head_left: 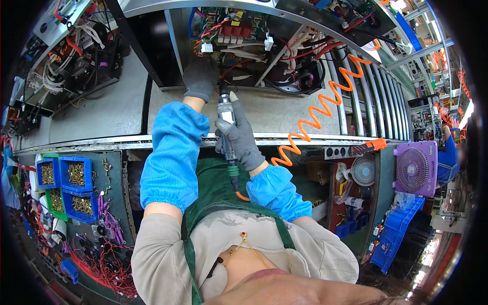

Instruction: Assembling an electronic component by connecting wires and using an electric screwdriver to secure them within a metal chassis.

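Note:
In a grey glove, my right hand is wrapped round a silver pneumatic screwdriver. An orange air hose joins the tool at its green rear fitting. The tool's dark front end points away from me, at the lower edge of an open metal chassis. My left hand, in a dark grey glove, is right beside that front end, at the chassis edge. Its fingers are too dark to make out. Inside the chassis are a circuit board, twisted red wires and white connectors.
A coiled orange air hose crosses the conveyor rollers at right. Blue bins of brass screws stand at lower left beside red wire bundles. Another wired chassis stands at upper left. A purple fan and a person are at far right.

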The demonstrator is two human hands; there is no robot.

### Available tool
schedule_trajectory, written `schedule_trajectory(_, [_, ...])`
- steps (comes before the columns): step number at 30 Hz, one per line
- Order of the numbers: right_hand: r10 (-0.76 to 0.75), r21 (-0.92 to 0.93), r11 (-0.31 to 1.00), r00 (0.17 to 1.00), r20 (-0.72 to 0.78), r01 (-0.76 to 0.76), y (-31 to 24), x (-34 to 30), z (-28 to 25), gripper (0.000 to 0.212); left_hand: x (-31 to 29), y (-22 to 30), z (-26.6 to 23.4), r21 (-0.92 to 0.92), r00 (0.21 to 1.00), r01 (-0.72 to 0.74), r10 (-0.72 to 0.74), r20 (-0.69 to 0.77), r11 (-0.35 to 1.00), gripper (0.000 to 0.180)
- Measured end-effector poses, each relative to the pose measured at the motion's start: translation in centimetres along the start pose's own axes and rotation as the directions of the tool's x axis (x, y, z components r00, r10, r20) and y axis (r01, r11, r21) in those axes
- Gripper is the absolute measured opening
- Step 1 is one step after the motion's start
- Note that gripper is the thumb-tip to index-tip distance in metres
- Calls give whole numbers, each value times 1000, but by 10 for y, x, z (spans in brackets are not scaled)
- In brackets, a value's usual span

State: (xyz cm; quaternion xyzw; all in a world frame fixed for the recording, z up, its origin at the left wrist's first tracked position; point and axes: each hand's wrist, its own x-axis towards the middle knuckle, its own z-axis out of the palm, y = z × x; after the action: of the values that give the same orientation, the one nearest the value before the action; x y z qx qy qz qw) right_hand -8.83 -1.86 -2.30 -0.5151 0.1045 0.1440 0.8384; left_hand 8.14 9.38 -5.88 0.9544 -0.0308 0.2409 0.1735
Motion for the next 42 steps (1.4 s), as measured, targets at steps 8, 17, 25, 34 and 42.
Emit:
schedule_trajectory(8, [79,387,898,940,331,-211,7,-20,-40,55,-23,-37,28,-688,988,70,-144,-51,722,24])
schedule_trajectory(17, [104,267,942,936,336,-201,-21,-92,-101,109,-84,4,-9,-205,977,-200,210,27,958,16])
schedule_trajectory(25, [37,80,995,971,234,-57,-51,-120,-119,114,-70,79,-30,-761,789,610,91,607,-221,15])
schedule_trajectory(34, [52,-108,994,986,158,-35,-71,-132,-133,116,-57,123,-34,-511,654,707,179,735,-488,17])
schedule_trajectory(42, [-6,-136,990,990,142,26,-77,-136,-146,105,-55,133,-32,-480,647,716,225,728,-507,12])
